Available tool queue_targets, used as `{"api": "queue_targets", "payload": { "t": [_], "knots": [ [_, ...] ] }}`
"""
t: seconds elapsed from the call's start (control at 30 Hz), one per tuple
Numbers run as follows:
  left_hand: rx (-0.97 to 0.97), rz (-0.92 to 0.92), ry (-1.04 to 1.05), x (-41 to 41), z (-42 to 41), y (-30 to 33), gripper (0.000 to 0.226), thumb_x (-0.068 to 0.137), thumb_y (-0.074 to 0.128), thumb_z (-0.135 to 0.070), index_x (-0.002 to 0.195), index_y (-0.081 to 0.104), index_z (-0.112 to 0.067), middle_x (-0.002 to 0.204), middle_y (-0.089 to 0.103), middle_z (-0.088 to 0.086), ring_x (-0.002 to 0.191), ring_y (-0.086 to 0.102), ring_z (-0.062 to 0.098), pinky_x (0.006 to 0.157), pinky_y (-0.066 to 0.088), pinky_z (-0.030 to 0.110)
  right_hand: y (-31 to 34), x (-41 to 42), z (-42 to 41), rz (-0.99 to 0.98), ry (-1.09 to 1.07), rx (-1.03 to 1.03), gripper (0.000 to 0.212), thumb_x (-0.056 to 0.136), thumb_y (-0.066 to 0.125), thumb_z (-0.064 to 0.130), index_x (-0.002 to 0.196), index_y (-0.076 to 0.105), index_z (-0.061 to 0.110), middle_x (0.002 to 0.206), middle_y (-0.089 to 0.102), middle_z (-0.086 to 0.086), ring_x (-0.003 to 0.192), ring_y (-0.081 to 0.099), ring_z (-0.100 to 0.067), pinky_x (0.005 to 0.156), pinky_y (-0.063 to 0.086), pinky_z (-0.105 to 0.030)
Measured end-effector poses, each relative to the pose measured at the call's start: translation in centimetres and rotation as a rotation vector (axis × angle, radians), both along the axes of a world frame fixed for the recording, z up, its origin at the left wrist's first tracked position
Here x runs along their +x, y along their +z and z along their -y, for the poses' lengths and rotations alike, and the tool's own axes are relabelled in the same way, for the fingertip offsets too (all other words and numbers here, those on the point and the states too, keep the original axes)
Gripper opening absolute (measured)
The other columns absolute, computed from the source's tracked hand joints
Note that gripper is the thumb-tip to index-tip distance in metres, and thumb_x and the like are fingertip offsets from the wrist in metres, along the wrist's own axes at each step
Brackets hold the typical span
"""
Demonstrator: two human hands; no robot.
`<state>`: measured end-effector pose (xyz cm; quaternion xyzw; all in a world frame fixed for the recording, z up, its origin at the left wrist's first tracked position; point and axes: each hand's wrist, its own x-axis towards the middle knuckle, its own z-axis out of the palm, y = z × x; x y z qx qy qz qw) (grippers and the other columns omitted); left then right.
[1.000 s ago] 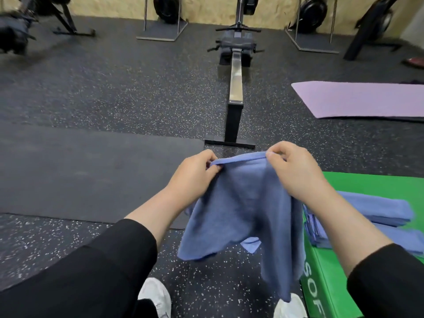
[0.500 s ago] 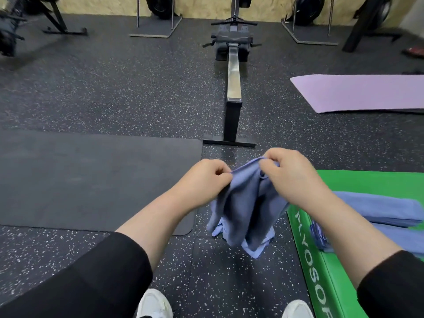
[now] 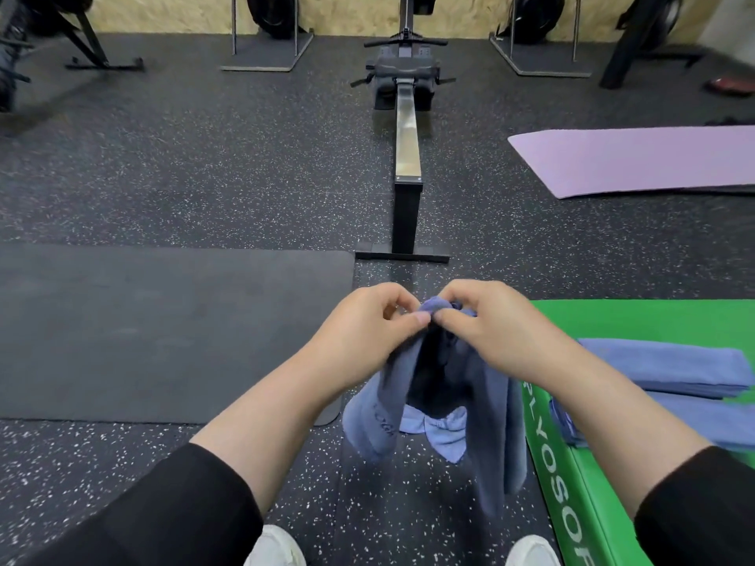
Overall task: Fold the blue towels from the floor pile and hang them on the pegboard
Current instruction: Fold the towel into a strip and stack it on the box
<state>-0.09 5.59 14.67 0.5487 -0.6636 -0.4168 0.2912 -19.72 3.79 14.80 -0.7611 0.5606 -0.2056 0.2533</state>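
We hold one blue towel (image 3: pixel 486 406) mid-fold in the air, left hand (image 3: pixel 367 324) and right hand (image 3: pixel 486 324) pinching its top corners together, beside folded towels (image 3: pixel 662 365) on the green plyo box (image 3: pixel 637 320); hanging remains, no pegboard visible.

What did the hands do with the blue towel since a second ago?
The left hand and right hand came together until their fingertips almost touch, folding the hanging blue cloth towel in half; it was stretched flat between them before. Both keep pinching its top edge. The folded blue towels stay on the green foam box.
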Motion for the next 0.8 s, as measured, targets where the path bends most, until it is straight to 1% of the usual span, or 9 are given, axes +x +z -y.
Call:
{"api": "queue_targets", "payload": {
  "t": [0.07, 0.17, 0.27, 0.4, 0.5, 0.6, 0.67, 0.73, 0.8],
  "knots": [
    [0.05, 0.105, -0.021, 0.5, -0.1, -0.6, 0.013, 0.091, 0.068, -0.026, 0.082, 0.069, -0.016, 0.067, 0.06, -0.003, 0.063, 0.05, 0.012, 0.064, 0.044, 0.03, 0.2, -0.5, 0.3, 0.043, -0.107, -0.039, 0.012, 0.093, 0.063, 0.027, 0.081, 0.066, 0.027, 0.068, 0.065, 0.015, 0.063, 0.053, 0.0, 0.06, 0.038, -0.013],
    [0.018, 0.193, 0.079, 1.3, 0.0, -1.0, 0.025, 0.096, 0.063, -0.026, 0.076, 0.065, -0.011, 0.062, 0.055, -0.006, 0.058, 0.044, 0.01, 0.057, 0.036, 0.027, 0.3, -1.3, 0.6, 0.076, -0.203, -0.033, 0.015, 0.094, 0.064, 0.024, 0.079, 0.067, 0.026, 0.061, 0.062, 0.015, 0.057, 0.052, 0.004, 0.057, 0.038, -0.011],
    [-0.081, 0.044, 0.26, 2.0, 0.3, -0.7, 0.028, 0.096, 0.063, -0.03, 0.071, 0.065, -0.018, 0.06, 0.057, -0.013, 0.055, 0.043, 0.002, 0.053, 0.035, 0.019, 0.1, -1.6, 0.6, 0.063, -0.221, 0.004, 0.016, 0.095, 0.064, 0.028, 0.082, 0.068, 0.021, 0.056, 0.057, 0.013, 0.053, 0.048, 0.001, 0.054, 0.035, -0.013],
    [-0.138, -0.054, 0.309, 1.7, 0.4, -0.4, 0.028, 0.101, 0.055, -0.03, 0.082, 0.069, -0.015, 0.072, 0.065, -0.004, 0.067, 0.048, 0.007, 0.064, 0.041, 0.027, -0.2, -1.4, 0.6, 0.073, -0.227, 0.039, 0.024, 0.096, 0.064, 0.035, 0.083, 0.067, 0.015, 0.051, 0.047, 0.008, 0.048, 0.036, -0.005, 0.051, 0.031, -0.022],
    [-0.162, 0.001, 0.283, 0.9, 0.3, 0.0, 0.02, 0.098, 0.06, -0.03, 0.085, 0.072, -0.022, 0.075, 0.07, -0.008, 0.069, 0.055, 0.001, 0.067, 0.044, 0.02, 0.1, -1.3, 0.5, 0.232, -0.188, 0.162, 0.012, 0.091, 0.07, 0.03, 0.101, 0.07, 0.025, 0.068, 0.067, 0.007, 0.055, 0.047, -0.008, 0.059, 0.039, -0.029],
    [-0.165, 0.086, 0.218, 0.0, 0.1, 0.0, 0.006, 0.094, 0.066, -0.036, 0.092, 0.07, -0.032, 0.067, 0.062, -0.012, 0.063, 0.052, -0.001, 0.059, 0.037, 0.013, 0.3, -1.1, 0.2, 0.203, -0.073, 0.243, 0.041, 0.088, 0.067, 0.013, 0.126, 0.062, 0.029, 0.071, 0.067, 0.003, 0.061, 0.049, -0.014, 0.062, 0.043, -0.037],
    [-0.12, 0.117, 0.133, -0.6, 0.0, -0.1, 0.017, 0.091, 0.068, -0.045, 0.107, 0.07, -0.038, 0.069, 0.06, -0.01, 0.069, 0.054, 0.0, 0.063, 0.037, 0.014, 0.5, -0.9, 0.0, 0.182, -0.055, 0.212, 0.037, 0.088, 0.065, 0.009, 0.12, 0.065, 0.026, 0.081, 0.074, 0.001, 0.068, 0.056, -0.013, 0.071, 0.05, -0.037],
    [-0.082, 0.166, 0.024, -1.1, -0.1, -0.3, 0.034, 0.088, 0.07, -0.05, 0.121, 0.068, -0.039, 0.085, 0.069, -0.006, 0.087, 0.062, 0.001, 0.075, 0.044, 0.019, 0.6, -0.7, -0.2, 0.2, -0.077, 0.183, 0.015, 0.089, 0.069, 0.016, 0.101, 0.071, 0.024, 0.082, 0.076, 0.005, 0.072, 0.061, -0.011, 0.075, 0.051, -0.034],
    [-0.109, 0.236, -0.03, -1.5, 0.0, -0.4, 0.022, 0.09, 0.069, -0.048, 0.109, 0.072, -0.037, 0.088, 0.072, -0.013, 0.089, 0.064, 0.0, 0.082, 0.05, 0.025, 0.8, -0.6, -0.2, 0.209, -0.077, 0.15, 0.003, 0.09, 0.071, 0.023, 0.088, 0.072, 0.022, 0.079, 0.077, 0.005, 0.072, 0.066, -0.013, 0.077, 0.053, -0.035]
  ]
}}
